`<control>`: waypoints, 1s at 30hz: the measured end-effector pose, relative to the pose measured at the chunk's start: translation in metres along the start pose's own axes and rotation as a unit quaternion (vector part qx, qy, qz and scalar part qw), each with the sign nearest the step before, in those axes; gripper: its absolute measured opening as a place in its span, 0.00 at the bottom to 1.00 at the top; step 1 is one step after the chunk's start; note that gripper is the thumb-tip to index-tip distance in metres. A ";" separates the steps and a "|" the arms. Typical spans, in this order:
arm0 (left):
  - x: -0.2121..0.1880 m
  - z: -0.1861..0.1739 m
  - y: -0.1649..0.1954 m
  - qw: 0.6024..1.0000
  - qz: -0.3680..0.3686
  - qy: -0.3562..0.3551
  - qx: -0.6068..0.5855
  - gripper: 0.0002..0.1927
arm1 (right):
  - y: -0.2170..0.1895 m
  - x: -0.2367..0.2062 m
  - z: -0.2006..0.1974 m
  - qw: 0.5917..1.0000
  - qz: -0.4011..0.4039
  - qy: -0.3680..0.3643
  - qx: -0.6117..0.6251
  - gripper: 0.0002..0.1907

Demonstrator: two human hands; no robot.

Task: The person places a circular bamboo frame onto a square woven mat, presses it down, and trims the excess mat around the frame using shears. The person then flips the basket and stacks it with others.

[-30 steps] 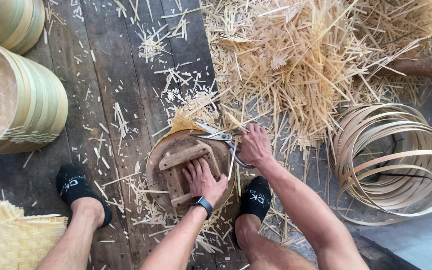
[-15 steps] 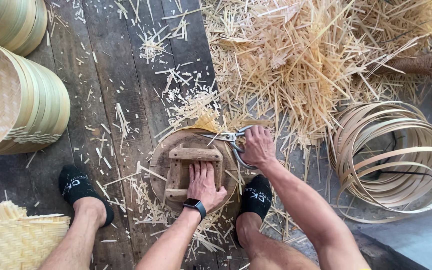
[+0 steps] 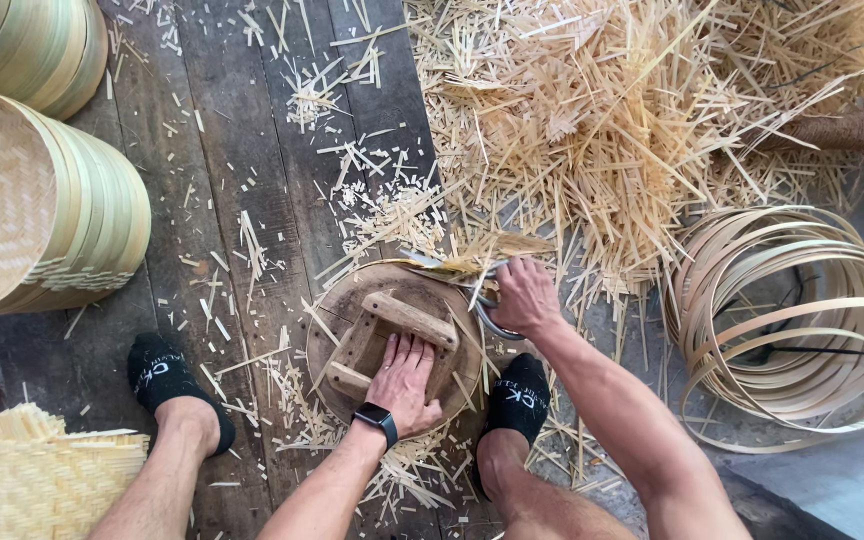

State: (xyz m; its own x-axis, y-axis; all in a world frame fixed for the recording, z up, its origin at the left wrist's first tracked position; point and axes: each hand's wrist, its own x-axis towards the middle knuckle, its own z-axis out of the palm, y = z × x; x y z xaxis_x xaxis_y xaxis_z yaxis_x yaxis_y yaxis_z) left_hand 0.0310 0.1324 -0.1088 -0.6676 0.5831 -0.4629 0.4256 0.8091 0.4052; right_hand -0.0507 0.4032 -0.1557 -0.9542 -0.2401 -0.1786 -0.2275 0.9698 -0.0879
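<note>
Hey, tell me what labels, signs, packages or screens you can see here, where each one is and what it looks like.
Smartwatch: on the left wrist, a small dark rounded-square screen on a black band.
Left sock: black, with white lettering across the top of the foot.
Right sock: black, with the same kind of white lettering.
No packages or signs.

The floor (image 3: 222, 150) is dark, weathered wooden planks running away from the viewer, strewn with pale slivers. Right of the planks, a deep heap of cut bamboo strips (image 3: 632, 110) covers the boards. Beyond the planks' lower right edge lies smooth grey ground (image 3: 832, 480). Even daylight, soft shadows.
</note>
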 end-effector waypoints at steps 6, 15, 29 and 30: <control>-0.013 -0.007 -0.011 0.995 0.076 -0.059 0.030 0.57 | 0.044 -0.035 0.011 0.994 0.035 -0.107 0.014 0.17; -0.016 -0.017 -0.011 0.992 0.094 -0.054 0.059 0.57 | 0.002 0.008 -0.005 1.000 -0.005 -0.023 0.017 0.24; 0.052 -0.052 -0.076 0.949 -0.002 0.263 -0.176 0.11 | 0.079 -0.066 0.012 0.884 0.422 -0.161 0.124 0.42; 0.068 -0.057 -0.085 0.952 -0.001 0.271 -0.143 0.12 | 0.073 -0.071 0.008 0.881 0.419 -0.180 0.125 0.43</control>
State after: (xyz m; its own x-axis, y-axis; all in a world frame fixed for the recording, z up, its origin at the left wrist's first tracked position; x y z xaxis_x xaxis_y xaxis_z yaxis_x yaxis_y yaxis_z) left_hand -0.0858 0.0995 -0.1295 -0.9187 0.3944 -0.0207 0.2914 0.7123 0.6385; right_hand 0.0020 0.4907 -0.1576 -0.6327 0.5147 -0.5786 0.6206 0.7839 0.0187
